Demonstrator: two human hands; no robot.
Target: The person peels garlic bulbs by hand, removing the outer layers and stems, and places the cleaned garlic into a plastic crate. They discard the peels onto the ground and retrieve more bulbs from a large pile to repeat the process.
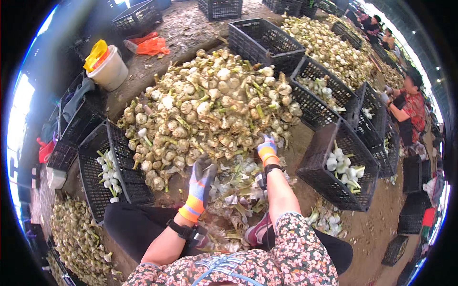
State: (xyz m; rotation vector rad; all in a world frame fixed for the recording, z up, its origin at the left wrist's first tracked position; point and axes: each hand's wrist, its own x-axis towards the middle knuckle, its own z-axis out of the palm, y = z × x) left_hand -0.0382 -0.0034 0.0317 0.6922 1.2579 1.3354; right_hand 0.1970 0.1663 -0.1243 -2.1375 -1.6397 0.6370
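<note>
A large heap of garlic bulbs (210, 102), dirty and with cut green stems, lies in front of me. My left hand (201, 178), in a grey-palmed glove with an orange cuff, is at the heap's near edge; its fingers are stretched out and I see nothing in it. My right hand (267, 148), in a similar glove, reaches to the heap's near right edge. Its fingers look apart and close against the bulbs; small details there are unclear. Between and below my hands lie loose garlic skins (236, 183).
A black crate (338, 164) with peeled white bulbs stands tilted at my right; another crate (98, 183) with white bulbs is at my left. An empty-looking crate (265, 43), a white bucket (109, 71) and a further garlic heap (329, 52) lie beyond. A person (412, 112) sits at far right.
</note>
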